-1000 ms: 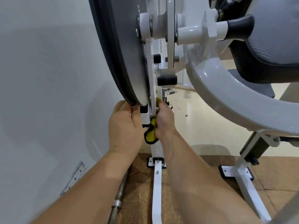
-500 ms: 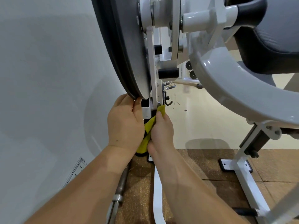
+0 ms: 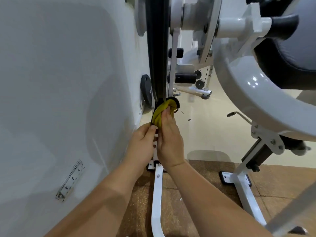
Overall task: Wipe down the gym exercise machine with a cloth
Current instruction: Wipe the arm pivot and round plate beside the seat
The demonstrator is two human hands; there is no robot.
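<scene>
The wall point(image 3: 59, 82) fills the left of the frame. The machine's disc point(image 3: 157, 48) stands edge-on at upper centre, the cloth point(image 3: 160, 113) at its lower edge. Both hands sit just below, left hand point(image 3: 142, 144) beside right hand point(image 3: 169, 142). The curved frame point(image 3: 256, 100) sweeps across the right.

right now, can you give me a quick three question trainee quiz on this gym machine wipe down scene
1. True or false: the bunched yellow cloth is pressed against the lower edge of the large black disc.
2. Which hand grips the cloth?
A. left hand
B. right hand
C. neither
3. Fill in: the machine's white metal foot bar rests on a brown ____ floor mat.

Key: 1 true; 2 B, the right hand grips it, the left hand's fingertips only meet its lower end; 3 cork-like, speckled.
</scene>
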